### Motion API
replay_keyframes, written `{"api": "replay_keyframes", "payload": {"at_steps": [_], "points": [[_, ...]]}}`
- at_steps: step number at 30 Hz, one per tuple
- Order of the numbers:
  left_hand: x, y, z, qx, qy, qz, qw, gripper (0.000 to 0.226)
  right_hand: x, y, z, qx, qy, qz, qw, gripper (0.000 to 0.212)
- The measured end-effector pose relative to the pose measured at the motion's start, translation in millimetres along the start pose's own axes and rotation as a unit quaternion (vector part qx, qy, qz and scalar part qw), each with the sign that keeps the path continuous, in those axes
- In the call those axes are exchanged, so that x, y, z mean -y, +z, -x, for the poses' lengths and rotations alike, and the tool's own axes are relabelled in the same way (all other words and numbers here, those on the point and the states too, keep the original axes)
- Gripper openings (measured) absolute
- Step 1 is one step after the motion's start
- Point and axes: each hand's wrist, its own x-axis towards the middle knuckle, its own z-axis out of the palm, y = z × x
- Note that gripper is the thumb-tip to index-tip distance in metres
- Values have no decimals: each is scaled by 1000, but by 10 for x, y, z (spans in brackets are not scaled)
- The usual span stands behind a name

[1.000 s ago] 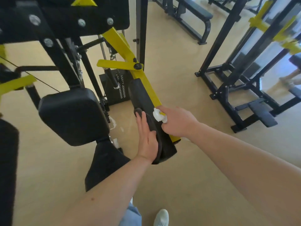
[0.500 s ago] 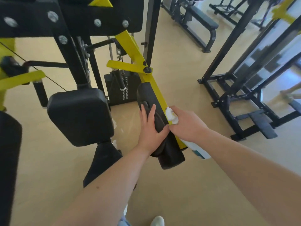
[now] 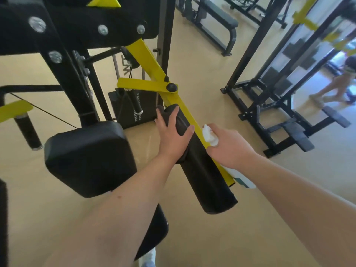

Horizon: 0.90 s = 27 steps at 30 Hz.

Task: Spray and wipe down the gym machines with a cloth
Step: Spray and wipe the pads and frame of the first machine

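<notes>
Gym: weight stack (image 3: 133,110), flat bench (image 3: 217,20), black-yellow machine frames (image 3: 256,54), tan floor (image 3: 192,60).

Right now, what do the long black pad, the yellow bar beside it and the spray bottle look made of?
The long black pad looks like vinyl or leatherette over foam: smooth, matte, rounded edges. The yellow bar is painted metal, probably steel: flat glossy faces, bolted pivot. The spray bottle seems white plastic, judging by its moulded trigger head.
</notes>
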Motion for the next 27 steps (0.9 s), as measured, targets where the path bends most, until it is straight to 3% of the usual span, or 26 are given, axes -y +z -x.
{"api": "replay_keyframes", "payload": {"at_steps": [12, 19, 27], "points": [[142, 466, 1238, 8, 18, 48, 999, 83, -111, 42, 581, 7, -39, 1, 999, 56], [240, 818, 2163, 3, 93, 29, 995, 77, -302, 12, 1037, -3, -47, -15, 999, 51], [310, 792, 2003, -14, 35, 68, 997, 60, -300, 46, 981, 20, -68, 17, 997, 46]]}}
